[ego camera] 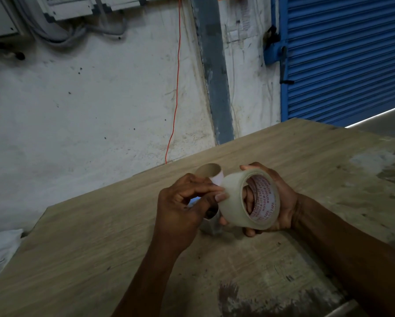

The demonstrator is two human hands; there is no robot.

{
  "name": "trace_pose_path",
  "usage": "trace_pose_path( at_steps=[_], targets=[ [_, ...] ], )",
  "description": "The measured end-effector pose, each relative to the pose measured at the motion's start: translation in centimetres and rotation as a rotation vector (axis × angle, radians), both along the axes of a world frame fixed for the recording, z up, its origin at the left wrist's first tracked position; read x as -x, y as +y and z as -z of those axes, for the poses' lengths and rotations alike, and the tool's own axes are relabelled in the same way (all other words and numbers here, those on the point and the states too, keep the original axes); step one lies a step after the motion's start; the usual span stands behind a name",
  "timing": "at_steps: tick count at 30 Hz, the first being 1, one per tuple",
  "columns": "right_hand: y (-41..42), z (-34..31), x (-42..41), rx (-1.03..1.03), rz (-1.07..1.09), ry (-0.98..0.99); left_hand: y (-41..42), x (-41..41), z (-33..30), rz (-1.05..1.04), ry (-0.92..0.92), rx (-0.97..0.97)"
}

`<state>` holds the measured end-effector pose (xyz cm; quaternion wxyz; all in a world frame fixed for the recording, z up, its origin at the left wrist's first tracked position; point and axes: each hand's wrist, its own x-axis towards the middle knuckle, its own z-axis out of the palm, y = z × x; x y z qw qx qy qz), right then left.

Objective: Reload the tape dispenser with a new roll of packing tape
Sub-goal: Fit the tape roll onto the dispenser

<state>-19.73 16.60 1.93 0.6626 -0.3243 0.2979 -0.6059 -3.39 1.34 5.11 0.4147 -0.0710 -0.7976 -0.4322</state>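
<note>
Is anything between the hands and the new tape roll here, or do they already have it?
Nothing is in the way. The right hand already grips the tape roll, fingers through its core, while the left hand touches its outer face with the thumb.

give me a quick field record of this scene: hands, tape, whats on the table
new roll: clear packing tape roll, red print inside core, held above the table
right hand: right hand grips the roll, fingers through the core
left hand: left hand picks at the roll's outer face
behind hands: empty cardboard core
surface: wooden table
dispenser: mostly hidden under the left hand
</note>
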Motion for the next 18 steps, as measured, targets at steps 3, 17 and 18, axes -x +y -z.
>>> trace_pose_path(
  at_steps=[3, 17, 18],
  targets=[
    [0.0, 0.1, 0.0, -0.037, 0.017, 0.007, 0.4, -0.1, 0.0, -0.021, -0.019, 0.090],
    [0.3, -1.0, -0.6, -0.145, 0.179, 0.039, 1.7, -0.2, -0.1, -0.022, -0.087, 0.113],
    [0.3, -1.0, -0.5, -0.143, 0.196, 0.028, 1.7, -0.1, -0.1, -0.042, -0.058, 0.144]
  ],
)
